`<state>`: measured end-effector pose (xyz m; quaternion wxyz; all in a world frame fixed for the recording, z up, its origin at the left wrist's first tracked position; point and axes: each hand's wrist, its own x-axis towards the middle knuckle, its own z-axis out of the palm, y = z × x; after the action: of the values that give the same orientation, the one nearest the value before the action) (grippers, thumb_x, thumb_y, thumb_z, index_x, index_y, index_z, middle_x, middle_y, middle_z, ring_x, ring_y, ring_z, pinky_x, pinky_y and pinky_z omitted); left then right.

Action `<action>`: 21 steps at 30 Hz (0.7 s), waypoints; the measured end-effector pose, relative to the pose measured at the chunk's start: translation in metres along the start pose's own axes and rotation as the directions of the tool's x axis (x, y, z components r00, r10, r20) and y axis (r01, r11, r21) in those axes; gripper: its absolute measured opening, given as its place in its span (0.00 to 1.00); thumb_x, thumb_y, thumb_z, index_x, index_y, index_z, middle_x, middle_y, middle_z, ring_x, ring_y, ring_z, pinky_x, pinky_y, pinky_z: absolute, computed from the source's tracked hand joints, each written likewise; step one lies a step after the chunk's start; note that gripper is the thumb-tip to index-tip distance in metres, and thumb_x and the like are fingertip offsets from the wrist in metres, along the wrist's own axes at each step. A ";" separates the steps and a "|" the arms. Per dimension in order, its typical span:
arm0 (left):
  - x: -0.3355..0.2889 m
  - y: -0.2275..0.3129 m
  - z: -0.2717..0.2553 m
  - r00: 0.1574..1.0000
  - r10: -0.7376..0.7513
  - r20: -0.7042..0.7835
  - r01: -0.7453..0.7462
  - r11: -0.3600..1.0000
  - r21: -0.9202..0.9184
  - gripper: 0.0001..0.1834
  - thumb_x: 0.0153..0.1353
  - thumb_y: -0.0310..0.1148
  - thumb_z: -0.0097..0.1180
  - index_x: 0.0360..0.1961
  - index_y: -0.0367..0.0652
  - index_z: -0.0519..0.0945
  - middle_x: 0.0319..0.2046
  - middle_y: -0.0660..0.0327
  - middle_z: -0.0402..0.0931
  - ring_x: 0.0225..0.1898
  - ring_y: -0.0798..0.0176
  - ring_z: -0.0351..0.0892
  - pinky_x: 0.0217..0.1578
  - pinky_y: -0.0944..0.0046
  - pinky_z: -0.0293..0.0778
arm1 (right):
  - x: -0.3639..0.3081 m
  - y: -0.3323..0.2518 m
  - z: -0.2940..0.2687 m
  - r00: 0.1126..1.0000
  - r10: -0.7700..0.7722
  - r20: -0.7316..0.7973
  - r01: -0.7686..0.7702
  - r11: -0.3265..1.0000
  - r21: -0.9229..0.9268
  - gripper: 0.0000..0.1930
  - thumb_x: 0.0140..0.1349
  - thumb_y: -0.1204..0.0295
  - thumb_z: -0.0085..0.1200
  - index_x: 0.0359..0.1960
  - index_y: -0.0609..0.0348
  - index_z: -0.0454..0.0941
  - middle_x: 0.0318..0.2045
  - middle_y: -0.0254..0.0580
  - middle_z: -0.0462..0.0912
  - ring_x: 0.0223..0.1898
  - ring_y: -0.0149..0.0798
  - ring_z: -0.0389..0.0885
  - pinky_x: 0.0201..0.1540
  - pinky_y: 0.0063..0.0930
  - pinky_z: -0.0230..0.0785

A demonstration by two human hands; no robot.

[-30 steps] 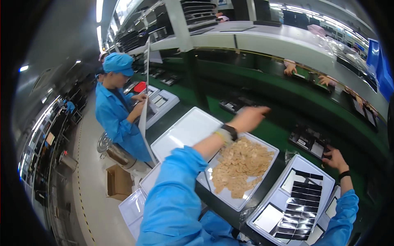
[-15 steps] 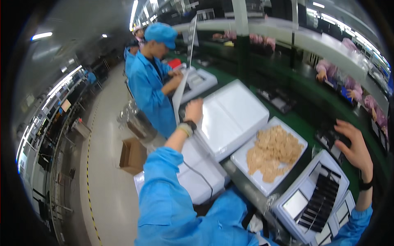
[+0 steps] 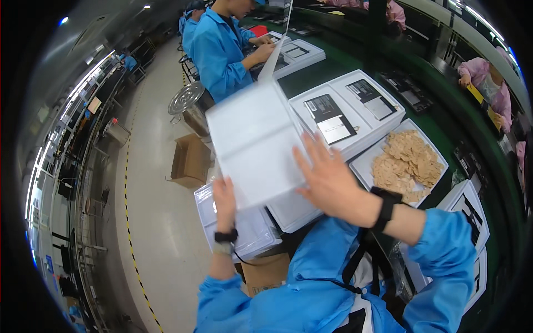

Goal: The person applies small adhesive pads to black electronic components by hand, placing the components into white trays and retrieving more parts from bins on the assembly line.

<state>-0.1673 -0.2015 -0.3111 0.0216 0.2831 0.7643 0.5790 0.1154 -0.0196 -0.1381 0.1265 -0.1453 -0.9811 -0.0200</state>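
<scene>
A long green workbench (image 3: 444,133) runs along the right. On it, far right, lie white foam trays with dark flat panels (image 3: 344,114), and nearer, a white tray heaped with tan flakes (image 3: 408,161). A large white rectangular foam lid (image 3: 255,144) is lifted at the centre. The right hand (image 3: 327,177) lies flat on it, fingers spread; the left hand (image 3: 224,202) grips its near-left edge.

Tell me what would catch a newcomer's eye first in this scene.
A big white foam tray lifted in the middle, gripped by the left hand at its lower edge and the right hand flat on its right side. To the right, a white tray of tan flakes sits on the green bench.
</scene>
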 end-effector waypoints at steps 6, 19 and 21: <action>-0.102 -0.016 0.053 0.983 0.015 0.184 -0.103 0.874 0.476 0.20 0.63 0.43 0.66 0.40 0.36 0.76 0.33 0.51 0.74 0.38 0.48 0.76 0.42 0.52 0.73 | 0.011 -0.063 0.158 0.842 0.221 0.492 -0.273 0.961 0.035 0.46 0.68 0.42 0.51 0.76 0.67 0.55 0.73 0.76 0.56 0.74 0.72 0.56 0.66 0.68 0.59; 0.073 0.181 0.070 0.686 0.382 0.619 -0.501 0.865 0.021 0.20 0.58 0.31 0.70 0.52 0.44 0.81 0.38 0.57 0.85 0.36 0.55 0.84 0.36 0.58 0.77 | -0.003 -0.084 0.179 0.867 0.237 0.439 -0.197 0.971 -0.134 0.45 0.67 0.42 0.50 0.76 0.64 0.58 0.74 0.74 0.55 0.74 0.68 0.55 0.68 0.60 0.56; 0.107 0.225 0.114 0.429 0.534 0.728 -0.713 0.695 -0.090 0.24 0.55 0.28 0.70 0.54 0.43 0.81 0.44 0.55 0.83 0.48 0.51 0.81 0.48 0.56 0.76 | -0.019 -0.072 0.187 0.878 0.309 0.365 -0.290 0.951 -0.106 0.45 0.67 0.44 0.52 0.76 0.65 0.57 0.75 0.71 0.53 0.75 0.67 0.55 0.69 0.60 0.54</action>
<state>-0.1243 -0.0152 -0.1154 0.0620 0.7461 0.5937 0.2950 0.0672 -0.0793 -0.3245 -0.0664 -0.2992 -0.9519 0.0043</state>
